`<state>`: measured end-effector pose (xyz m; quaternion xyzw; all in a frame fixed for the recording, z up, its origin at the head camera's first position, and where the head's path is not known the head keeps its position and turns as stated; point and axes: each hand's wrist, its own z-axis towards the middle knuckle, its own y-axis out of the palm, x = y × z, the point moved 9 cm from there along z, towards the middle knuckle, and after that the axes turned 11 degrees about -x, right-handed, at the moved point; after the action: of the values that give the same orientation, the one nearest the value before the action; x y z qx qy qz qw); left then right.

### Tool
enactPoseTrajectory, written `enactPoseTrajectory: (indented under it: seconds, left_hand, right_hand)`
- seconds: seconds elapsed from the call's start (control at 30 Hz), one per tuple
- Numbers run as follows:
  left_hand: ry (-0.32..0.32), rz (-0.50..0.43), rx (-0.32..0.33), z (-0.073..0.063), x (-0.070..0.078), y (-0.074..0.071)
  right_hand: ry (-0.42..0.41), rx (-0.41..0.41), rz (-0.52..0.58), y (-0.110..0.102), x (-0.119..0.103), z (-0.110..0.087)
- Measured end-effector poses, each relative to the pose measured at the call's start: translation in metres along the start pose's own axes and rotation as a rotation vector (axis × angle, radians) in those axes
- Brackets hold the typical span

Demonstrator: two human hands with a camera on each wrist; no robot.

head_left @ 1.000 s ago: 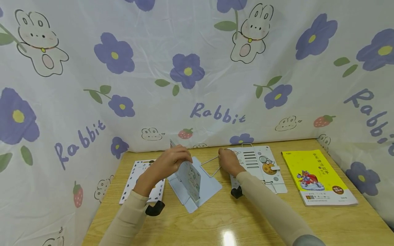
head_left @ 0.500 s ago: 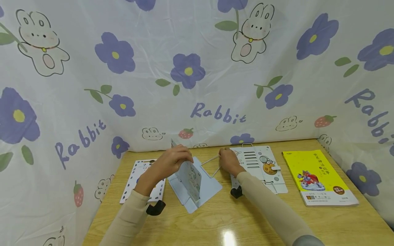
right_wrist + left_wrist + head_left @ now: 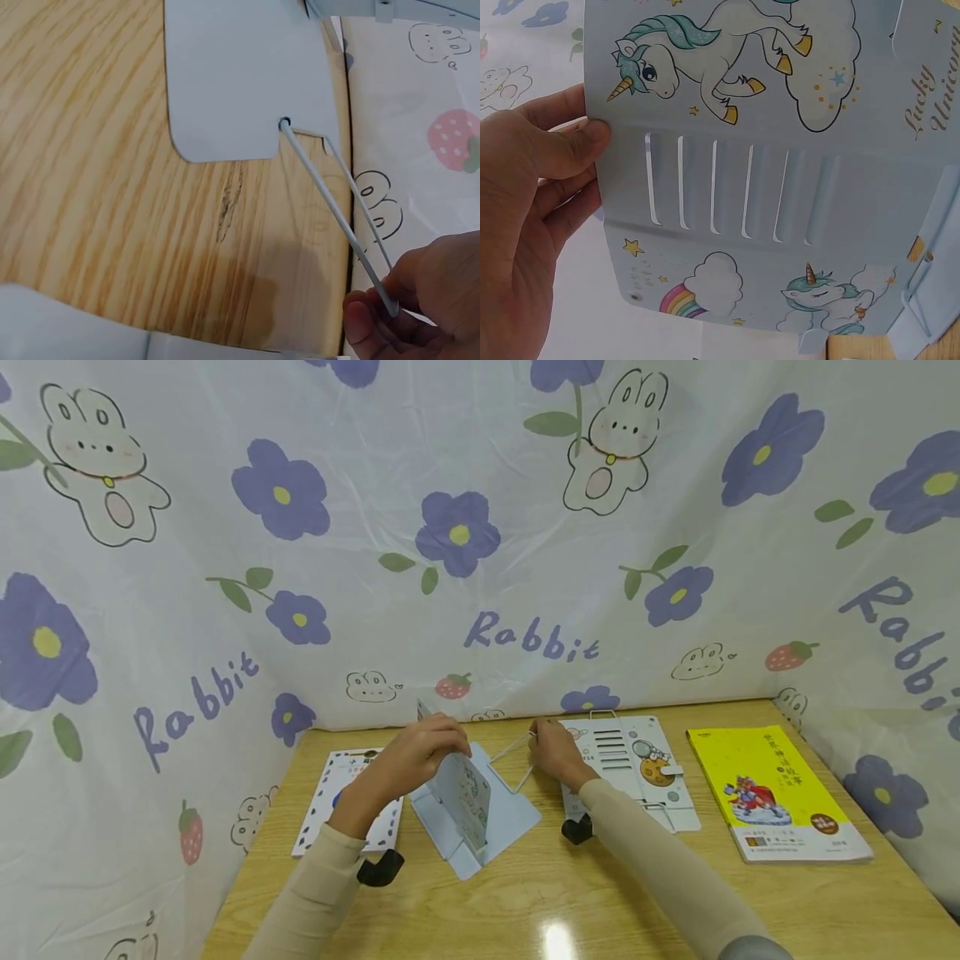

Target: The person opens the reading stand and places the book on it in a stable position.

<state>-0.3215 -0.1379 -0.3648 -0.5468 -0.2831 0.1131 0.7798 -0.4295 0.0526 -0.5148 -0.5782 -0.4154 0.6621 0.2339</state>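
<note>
Both hands on a pale-blue unicorn stand (image 3: 513, 820): one at its panel, one at its wire leg.
Nearest lies bare wooden table (image 3: 487, 918); beyond it, mid-table, the stand's base lies flat, its slotted panel (image 3: 870, 202) raised at a tilt. From the stand, a yellow book (image 3: 780, 777) lies at 3 o'clock, and a white spotted booklet (image 3: 313, 822) at 9, partly behind the left arm. An astronaut stand (image 3: 630, 777) lies between 2 and 3, nearer than the book. At the panel's upper edge, the left hand (image 3: 408, 760) pinches, thumb on the printed face. Toward 2 o'clock, the right hand (image 3: 557, 750) pinches the bent end of the wire leg (image 3: 331, 202) between thumb and fingers; whether it touches the astronaut stand is unclear. Farthest, at 12, hangs a rabbit-print curtain (image 3: 375, 635).
</note>
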Motion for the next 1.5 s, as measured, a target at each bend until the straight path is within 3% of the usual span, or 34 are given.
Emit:
enactPoseTrajectory:
  seconds: [0.23,0.57,0.87,1.0,1.33,1.5]
  left_hand:
    - [0.005,0.005,0.008,0.001,0.001,0.0]
    - [0.005,0.003,0.017,0.002,0.002,0.001]
    - [0.002,-0.005,0.031,0.001,0.001,0.0]
    - [0.008,-0.005,0.039,0.001,0.001,0.001]
    - [0.031,0.008,0.059,0.003,0.002,0.001]
    - [0.039,0.005,0.066,0.005,0.002,0.001]
  right_hand:
    - [-0.033,0.005,0.083,-0.003,-0.005,-0.003]
    - [-0.097,0.018,0.229,-0.009,-0.014,-0.023]
    - [-0.148,0.063,0.384,-0.009,-0.016,-0.037]
    - [-0.169,0.04,0.443,-0.003,-0.018,-0.042]
    - [-0.234,0.005,0.427,0.012,-0.033,-0.049]
    - [-0.285,0.013,0.358,0.024,-0.04,-0.051]
